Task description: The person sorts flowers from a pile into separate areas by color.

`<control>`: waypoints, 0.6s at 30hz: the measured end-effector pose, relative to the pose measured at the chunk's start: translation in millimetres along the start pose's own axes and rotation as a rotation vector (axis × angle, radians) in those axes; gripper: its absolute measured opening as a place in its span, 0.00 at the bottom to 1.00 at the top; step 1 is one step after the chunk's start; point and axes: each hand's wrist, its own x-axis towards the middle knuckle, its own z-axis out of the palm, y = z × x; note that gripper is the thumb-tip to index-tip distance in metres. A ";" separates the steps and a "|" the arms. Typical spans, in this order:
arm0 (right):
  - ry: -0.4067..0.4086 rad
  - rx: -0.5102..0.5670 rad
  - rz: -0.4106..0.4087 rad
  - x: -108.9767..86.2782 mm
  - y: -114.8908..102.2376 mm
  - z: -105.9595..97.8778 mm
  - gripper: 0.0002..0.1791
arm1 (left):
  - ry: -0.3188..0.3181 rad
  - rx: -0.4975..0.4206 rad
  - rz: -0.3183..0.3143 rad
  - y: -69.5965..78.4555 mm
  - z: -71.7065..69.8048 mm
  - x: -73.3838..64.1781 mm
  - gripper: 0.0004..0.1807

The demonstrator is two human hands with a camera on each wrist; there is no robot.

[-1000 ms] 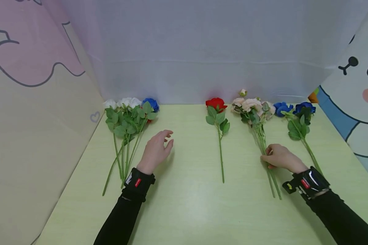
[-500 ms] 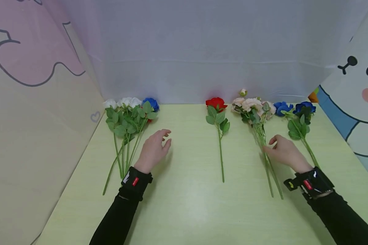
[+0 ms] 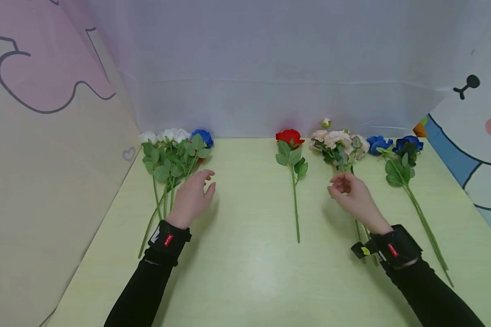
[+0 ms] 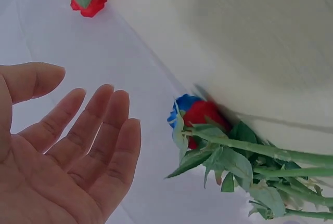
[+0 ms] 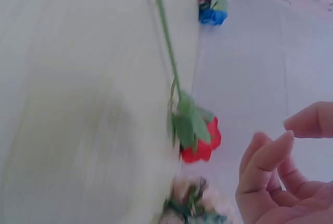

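Observation:
My left hand [image 3: 191, 197] hovers palm inward just right of the bunch of white roses [image 3: 176, 135] and a blue rose [image 3: 203, 137], overlapping some stems in the head view. Its fingers are relaxed and hold nothing; a red rose [image 4: 203, 117] shows in that bunch in the left wrist view. My right hand [image 3: 355, 197] is raised over the stems of the pale pink flowers [image 3: 337, 139], hiding part of them. Loosely curled, its fingers [image 5: 260, 167] have nothing between them. A single red rose [image 3: 289, 136] lies to the left of that hand.
Two blue flowers, one a dark blue rose [image 3: 409, 144], lie at the table's [image 3: 245, 272] far right, stems slanting toward the front. A pale curtain [image 3: 245, 68] hangs along the back edge. Printed cloths flank both sides.
My right hand has left the pink flowers' stems, rising and moving left. My left hand has drifted left, toward the white and blue bunch.

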 end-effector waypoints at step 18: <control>-0.108 0.734 0.162 28.0 -53.1 57.4 0.13 | 0.003 0.050 -0.193 -30.1 -38.3 -11.5 0.18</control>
